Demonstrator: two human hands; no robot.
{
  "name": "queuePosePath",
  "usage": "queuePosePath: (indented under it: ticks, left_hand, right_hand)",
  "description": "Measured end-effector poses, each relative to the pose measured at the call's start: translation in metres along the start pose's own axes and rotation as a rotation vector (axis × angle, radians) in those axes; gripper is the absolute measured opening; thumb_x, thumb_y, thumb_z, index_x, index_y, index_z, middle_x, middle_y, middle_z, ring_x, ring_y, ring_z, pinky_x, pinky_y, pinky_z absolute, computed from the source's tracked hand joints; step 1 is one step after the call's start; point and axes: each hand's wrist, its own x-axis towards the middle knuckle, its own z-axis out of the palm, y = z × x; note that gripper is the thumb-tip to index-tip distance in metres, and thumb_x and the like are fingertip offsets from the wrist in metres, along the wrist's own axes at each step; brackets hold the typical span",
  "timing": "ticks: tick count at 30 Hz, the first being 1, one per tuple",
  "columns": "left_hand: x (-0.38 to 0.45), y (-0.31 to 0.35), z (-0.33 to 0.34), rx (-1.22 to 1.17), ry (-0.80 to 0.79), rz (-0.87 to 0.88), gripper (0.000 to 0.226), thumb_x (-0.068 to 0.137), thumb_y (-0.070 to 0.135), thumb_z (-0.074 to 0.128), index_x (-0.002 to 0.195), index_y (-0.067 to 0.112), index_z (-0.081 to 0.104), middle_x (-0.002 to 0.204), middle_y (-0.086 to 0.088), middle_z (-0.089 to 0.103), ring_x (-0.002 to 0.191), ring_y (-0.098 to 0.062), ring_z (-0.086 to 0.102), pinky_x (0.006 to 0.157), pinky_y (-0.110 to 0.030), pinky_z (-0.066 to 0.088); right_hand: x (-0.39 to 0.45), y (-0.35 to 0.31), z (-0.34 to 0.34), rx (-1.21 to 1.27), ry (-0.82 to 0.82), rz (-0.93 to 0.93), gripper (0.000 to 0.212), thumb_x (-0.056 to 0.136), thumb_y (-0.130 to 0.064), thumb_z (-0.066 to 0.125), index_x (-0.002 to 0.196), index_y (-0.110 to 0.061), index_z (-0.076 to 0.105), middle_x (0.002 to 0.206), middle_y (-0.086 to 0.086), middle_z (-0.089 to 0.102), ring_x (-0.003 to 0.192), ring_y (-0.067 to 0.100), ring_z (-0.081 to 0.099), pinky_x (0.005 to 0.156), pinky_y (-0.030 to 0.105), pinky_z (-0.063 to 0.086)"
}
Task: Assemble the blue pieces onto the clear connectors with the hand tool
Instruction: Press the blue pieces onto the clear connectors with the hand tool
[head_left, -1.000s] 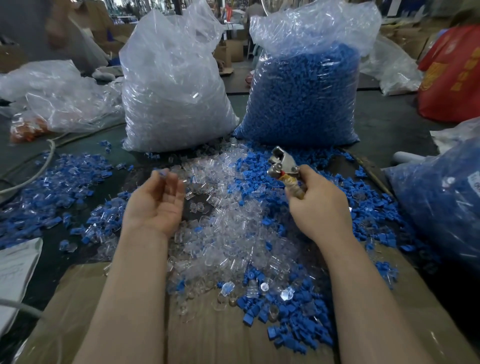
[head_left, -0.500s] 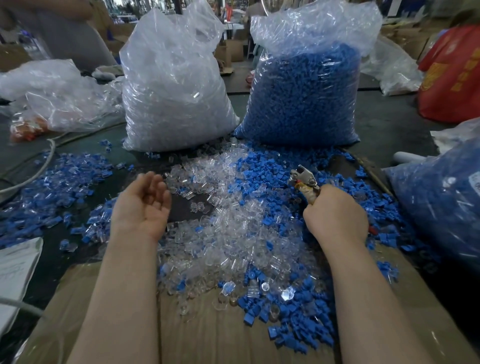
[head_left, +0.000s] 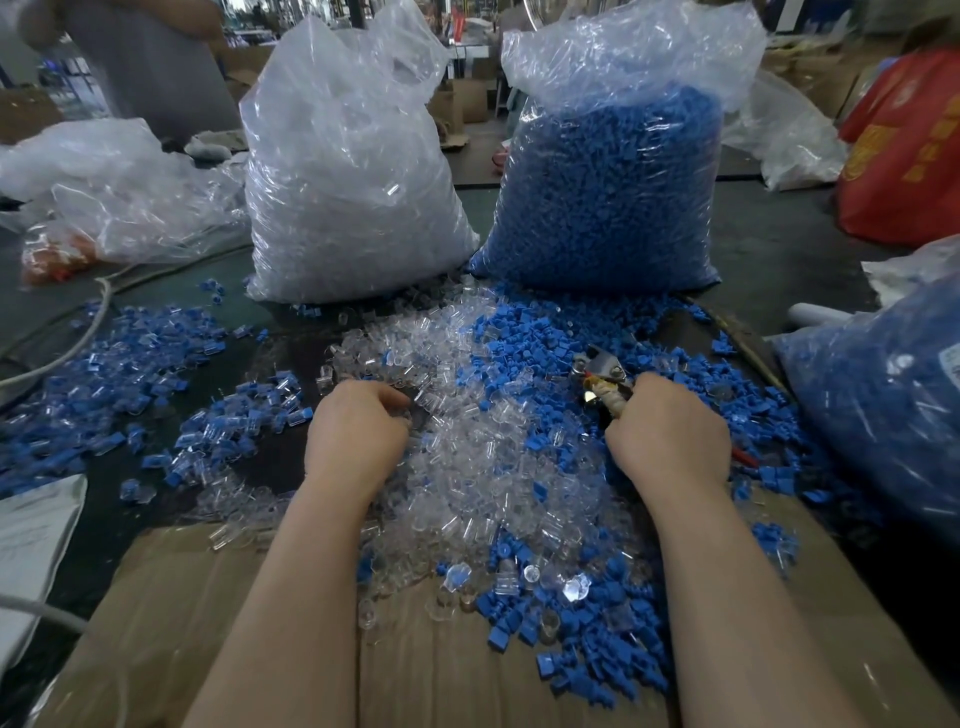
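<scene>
With the left hand (head_left: 358, 436) curled down into the clear connectors (head_left: 467, 457), grasp hidden, and the right hand (head_left: 670, 431) gripping the hand tool (head_left: 602, 382), blind fumbling could lift the wrong piece.

Far beyond the left hand, a tall clear plastic bag (head_left: 348, 176) stands upright, open top crumpled. Just right of it, beyond the right hand, a second clear bag (head_left: 613, 176) shows blue through its film. Well out to the left, crumpled clear plastic sheeting (head_left: 114, 187) lies heaped, with something orange (head_left: 52, 254) beneath its near edge. A pale cable (head_left: 88, 332) curves across the dark tabletop (head_left: 779, 249) on that side. Under both forearms lies flattened brown cardboard (head_left: 426, 665). Far right, beyond the right hand, a red sack (head_left: 904, 150) bears yellow print, unreadable. At the far left, a person's grey garment (head_left: 150, 67).
</scene>
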Motion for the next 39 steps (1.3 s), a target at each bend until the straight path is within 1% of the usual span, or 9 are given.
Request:
queuePosePath:
  ticks: [2, 5, 9, 13, 17, 19, 24, 36, 39]
  left_hand:
    - [0.000, 0.000, 0.000, -0.002, 0.018, 0.004, 0.016, 0.087, 0.015, 0.068, 0.098, 0.025, 0.075, 0.087, 0.004, 0.069, 0.074, -0.011, 0.060, 0.065, -0.025, 0.044]
    - [-0.002, 0.001, 0.000, -0.004, 0.058, 0.043, 0.010, 0.088, 0.021, 0.069, 0.096, 0.025, 0.073, 0.088, 0.006, 0.070, 0.081, -0.014, 0.062, 0.070, -0.028, 0.046]
    - [-0.004, 0.013, -0.002, -0.317, 0.091, 0.081, 0.004, 0.090, 0.023, 0.067, 0.092, 0.026, 0.069, 0.087, 0.008, 0.068, 0.075, -0.010, 0.063, 0.063, -0.023, 0.047]
    - [-0.011, 0.035, -0.007, -0.808, -0.059, 0.069, 0.013, 0.083, 0.011, 0.075, 0.092, 0.019, 0.068, 0.089, -0.004, 0.073, 0.082, -0.016, 0.069, 0.068, -0.022, 0.053]
    - [-0.020, 0.052, -0.002, -1.086, -0.272, 0.113, 0.022, 0.078, 0.007, 0.075, 0.097, 0.009, 0.064, 0.094, -0.010, 0.076, 0.086, -0.019, 0.072, 0.077, -0.028, 0.057]
    - [-0.023, 0.056, 0.001, -1.132, -0.307, 0.134, 0.019, 0.081, 0.004, 0.072, 0.097, 0.010, 0.063, 0.091, -0.007, 0.076, 0.083, -0.016, 0.073, 0.074, -0.025, 0.057]
    - [-0.025, 0.059, 0.001, -1.194, -0.350, 0.176, 0.019, 0.080, 0.003, 0.070, 0.096, 0.012, 0.066, 0.085, -0.005, 0.075, 0.081, -0.015, 0.073, 0.072, -0.022, 0.057]
    - [-0.028, 0.062, 0.001, -1.156, -0.337, 0.227, 0.017, 0.085, 0.002, 0.066, 0.099, 0.011, 0.068, 0.089, -0.005, 0.076, 0.085, -0.016, 0.073, 0.074, -0.022, 0.057]
    - [-0.028, 0.062, 0.002, -1.099, -0.290, 0.238, 0.016, 0.087, 0.003, 0.068, 0.098, 0.014, 0.071, 0.089, -0.003, 0.075, 0.083, -0.013, 0.071, 0.073, -0.022, 0.056]
  right_hand:
    - [0.000, 0.000, 0.000, 0.009, 0.011, -0.007, 0.014, 0.088, -0.023, 0.063, 0.091, -0.016, 0.051, 0.071, 0.000, 0.046, 0.061, 0.021, 0.042, 0.064, 0.034, 0.036]
    - [0.000, 0.000, 0.002, 0.042, 0.050, -0.038, 0.015, 0.087, -0.022, 0.062, 0.094, -0.016, 0.050, 0.081, 0.003, 0.055, 0.067, 0.025, 0.045, 0.063, 0.034, 0.035]
    - [0.004, -0.002, 0.003, 0.160, 0.122, -0.062, 0.012, 0.089, -0.023, 0.059, 0.088, -0.017, 0.050, 0.069, -0.002, 0.045, 0.064, 0.023, 0.041, 0.062, 0.034, 0.032]
    - [0.006, -0.010, -0.001, 0.576, 0.112, -0.101, 0.011, 0.090, -0.032, 0.063, 0.092, -0.022, 0.060, 0.083, 0.000, 0.063, 0.077, 0.025, 0.056, 0.066, 0.036, 0.045]
    - [-0.005, -0.024, -0.010, 1.105, 0.041, -0.278, 0.011, 0.090, -0.019, 0.069, 0.082, -0.024, 0.065, 0.072, -0.010, 0.065, 0.068, 0.003, 0.058, 0.063, 0.019, 0.049]
    - [-0.010, -0.030, -0.013, 1.260, -0.006, -0.367, 0.018, 0.090, -0.013, 0.070, 0.080, -0.026, 0.065, 0.070, -0.013, 0.067, 0.069, 0.000, 0.061, 0.065, 0.011, 0.049]
    - [-0.018, -0.038, -0.017, 1.409, -0.053, -0.423, 0.017, 0.090, -0.008, 0.068, 0.082, -0.023, 0.065, 0.073, -0.015, 0.070, 0.074, 0.000, 0.067, 0.070, 0.011, 0.050]
    - [-0.018, -0.037, -0.015, 1.372, 0.004, -0.462, 0.017, 0.089, -0.008, 0.069, 0.082, -0.023, 0.064, 0.073, -0.011, 0.069, 0.076, 0.012, 0.067, 0.072, 0.018, 0.054]
    - [-0.018, -0.037, -0.014, 1.343, 0.015, -0.469, 0.018, 0.089, -0.009, 0.070, 0.081, -0.024, 0.064, 0.070, -0.013, 0.066, 0.071, 0.006, 0.064, 0.070, 0.018, 0.053]
